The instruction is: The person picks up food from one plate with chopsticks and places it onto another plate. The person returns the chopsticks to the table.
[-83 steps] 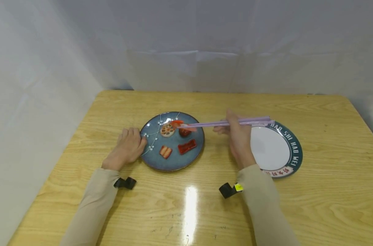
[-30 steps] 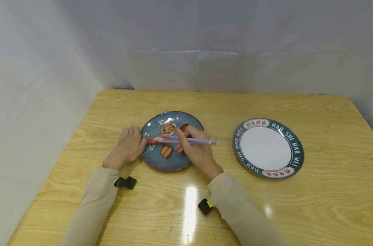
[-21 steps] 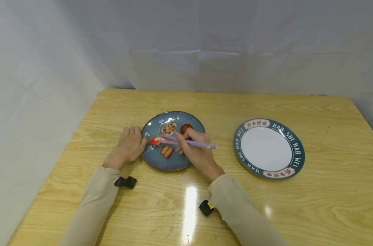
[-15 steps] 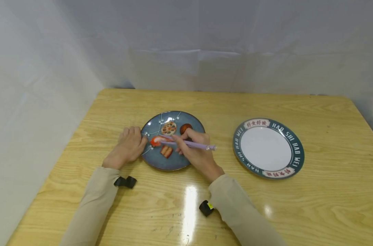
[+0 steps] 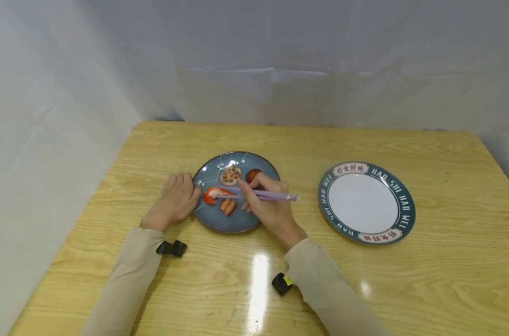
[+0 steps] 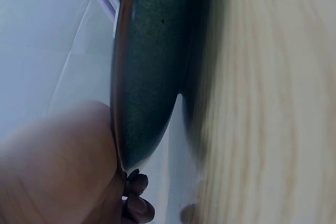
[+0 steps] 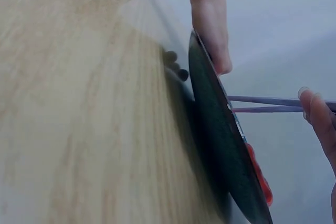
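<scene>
My left hand [image 5: 176, 198] grips the left rim of a blue plate [image 5: 220, 223], thumb on top and fingertips underneath in the left wrist view. My right hand [image 5: 271, 205] holds a pair of lilac chopsticks [image 5: 275, 195] above the plate. Their tips are slightly apart at an orange-red shrimp [image 5: 211, 195] near the plate's left side; whether they pinch it, I cannot tell. Around it lie a lotus root slice [image 5: 231, 175], a striped meat piece [image 5: 227, 206] and a round brown piece [image 5: 253, 175] partly behind the right hand. A red piece [image 7: 260, 177] shows in the right wrist view, hidden from the head view.
A white plate [image 5: 363, 203] with a green lettered rim stands to the right on the wooden table [image 5: 447, 280]. Pale sheeting [image 5: 246, 70] hangs behind and to the left of the table. Both wrists carry small black cameras [image 5: 282, 283].
My right hand has come left and nearer, bringing the shrimp from above the blue plate's right part to its left side. Lately the chopstick tips have spread slightly. My left hand has stayed put.
</scene>
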`<state>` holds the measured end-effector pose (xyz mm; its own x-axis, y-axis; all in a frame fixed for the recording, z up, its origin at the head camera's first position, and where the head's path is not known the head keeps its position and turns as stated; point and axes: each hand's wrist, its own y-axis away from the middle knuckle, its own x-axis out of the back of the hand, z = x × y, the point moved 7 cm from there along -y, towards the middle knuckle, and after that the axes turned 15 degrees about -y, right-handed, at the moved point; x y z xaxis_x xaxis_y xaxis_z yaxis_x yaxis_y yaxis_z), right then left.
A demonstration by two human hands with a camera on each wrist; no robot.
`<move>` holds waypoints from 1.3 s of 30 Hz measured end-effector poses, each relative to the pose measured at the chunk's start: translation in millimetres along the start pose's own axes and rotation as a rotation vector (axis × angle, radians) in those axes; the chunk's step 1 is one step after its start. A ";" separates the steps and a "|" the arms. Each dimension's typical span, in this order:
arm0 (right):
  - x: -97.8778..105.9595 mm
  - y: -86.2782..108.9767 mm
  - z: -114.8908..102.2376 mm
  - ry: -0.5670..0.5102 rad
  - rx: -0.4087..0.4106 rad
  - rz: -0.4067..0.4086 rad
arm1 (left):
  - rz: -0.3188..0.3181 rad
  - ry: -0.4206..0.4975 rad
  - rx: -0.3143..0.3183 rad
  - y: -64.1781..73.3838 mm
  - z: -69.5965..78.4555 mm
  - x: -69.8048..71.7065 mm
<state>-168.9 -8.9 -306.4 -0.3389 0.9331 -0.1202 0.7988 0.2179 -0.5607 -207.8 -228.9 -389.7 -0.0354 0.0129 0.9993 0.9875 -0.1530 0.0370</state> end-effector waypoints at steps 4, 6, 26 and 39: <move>2.5 -2.2 -6.3 -0.016 0.015 0.016 | 0.008 -0.004 0.003 0.7 0.8 1.1; 4.2 -3.0 -7.2 -0.017 0.022 0.024 | 0.014 -0.006 0.004 0.9 1.0 1.4; 18.0 -3.5 -4.0 0.004 -0.001 0.084 | -0.006 -0.020 0.008 -0.2 -0.7 -0.9; 32.6 -0.2 11.2 -0.022 0.091 0.080 | -0.025 -0.024 0.007 0.2 -0.4 -2.0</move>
<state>-185.7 18.2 -319.4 -0.2871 0.9399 -0.1850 0.7759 0.1149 -0.6203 -207.6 -229.3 -391.7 -0.0560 0.0407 0.9976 0.9875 -0.1453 0.0613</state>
